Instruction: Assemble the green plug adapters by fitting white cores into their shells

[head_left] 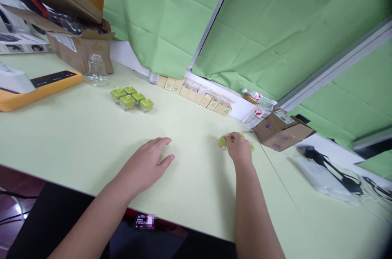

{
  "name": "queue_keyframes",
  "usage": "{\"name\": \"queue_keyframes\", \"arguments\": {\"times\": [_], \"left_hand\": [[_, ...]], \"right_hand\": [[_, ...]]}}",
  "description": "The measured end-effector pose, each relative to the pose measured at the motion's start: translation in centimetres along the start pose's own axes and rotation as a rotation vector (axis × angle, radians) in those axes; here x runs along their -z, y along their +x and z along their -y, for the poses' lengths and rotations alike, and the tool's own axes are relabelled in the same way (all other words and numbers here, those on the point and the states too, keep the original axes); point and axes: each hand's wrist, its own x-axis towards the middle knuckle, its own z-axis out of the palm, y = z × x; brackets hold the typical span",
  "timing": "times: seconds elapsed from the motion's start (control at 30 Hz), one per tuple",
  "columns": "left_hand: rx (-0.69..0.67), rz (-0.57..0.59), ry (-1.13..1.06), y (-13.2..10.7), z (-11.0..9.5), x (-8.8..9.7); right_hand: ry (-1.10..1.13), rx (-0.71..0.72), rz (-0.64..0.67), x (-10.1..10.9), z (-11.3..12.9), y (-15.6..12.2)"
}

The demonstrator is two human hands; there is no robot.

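My left hand (150, 163) hovers low over the pale table, palm down, thumb and fingers apart, with nothing in it. Farther right, my right hand (239, 149) has its thumb and fingertips pinched at the top of a small clear container with a green lid (222, 142). Other green-lidded containers with loops on top sit behind and beside that hand, partly hidden by it. Toward the left of the table stands a group of several matching containers (127, 102), each with a ring-like loop on its lid.
A row of small cardboard boxes (196, 92) lines the back edge. A cardboard box (280, 130) and plastic bottles (259, 114) stand at right, near black cables (333, 169). At left are a glass jar (96, 72), an orange power strip (45, 91) and larger cartons (82, 47).
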Motion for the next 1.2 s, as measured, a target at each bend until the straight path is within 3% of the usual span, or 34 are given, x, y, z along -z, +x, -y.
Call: {"name": "queue_keyframes", "arguments": {"times": [0.37,0.63,0.8,1.03,1.1,1.2], "left_hand": [[-0.014,0.022,0.0,0.0,-0.2,0.2],[-0.011,0.023,0.009,-0.1,-0.3,0.4],[-0.033,0.016,0.007,0.0,-0.3,0.3],[-0.072,-0.01,-0.119,0.0,-1.2,0.9],[-0.092,-0.078,-0.201,-0.1,-1.5,1.2],[-0.103,-0.3,-0.336,-0.3,-1.7,1.8]], "right_hand": [[0.038,-0.112,-0.111,-0.2,-3.7,0.7],[0.165,-0.13,-0.249,0.6,-2.8,0.5],[0.272,0.038,-0.261,0.1,2.5,-1.4],[0.666,0.478,0.21,-3.2,13.2,-5.6],[0.708,0.491,0.303,-3.9,16.6,-5.4],[0.782,0.413,0.356,-5.1,21.6,-4.0]]}}
